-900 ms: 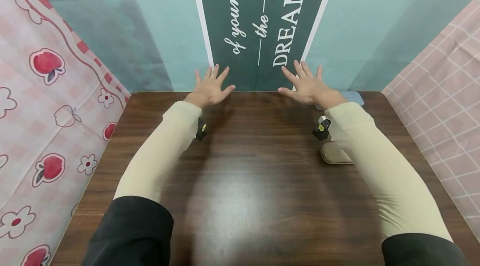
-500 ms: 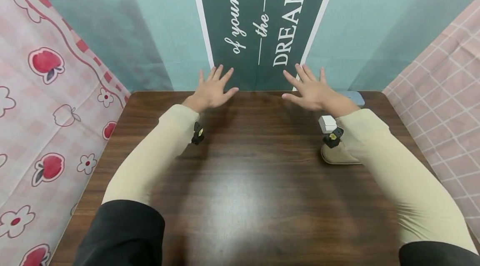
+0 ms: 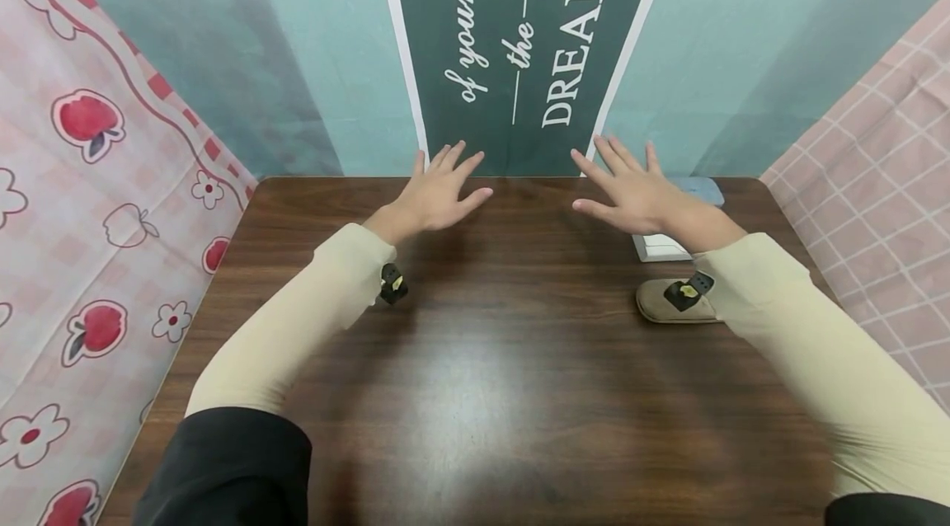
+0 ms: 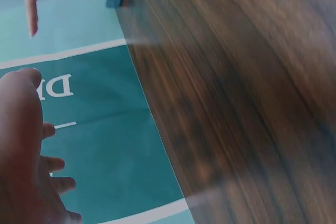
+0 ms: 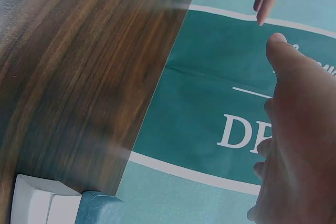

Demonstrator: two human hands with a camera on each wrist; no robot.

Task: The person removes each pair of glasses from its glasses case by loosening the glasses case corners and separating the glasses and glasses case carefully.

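Observation:
My left hand hovers above the far part of the wooden table, fingers spread and holding nothing. To its right, my right hand is held in the same way, palm down with the thumb pointing inward. Just below the right hand and wrist in the head view, a white box shows in part. Behind it lies a light blue block-like object, partly covered by the forearm. Nearer to me sits a beige rounded object, overlapped by the right wrist camera. In the right wrist view, the white box stands beside the blue object.
The brown wooden table ends at a teal cloth backdrop with a dark green printed panel. A pink fruit-patterned cloth hangs at the left, and a pink checked cloth at the right.
Both hands have drawn back slightly toward me; the left has also shifted right. The right forearm has swung right, showing more of the white box and beige object. Fingers stay spread.

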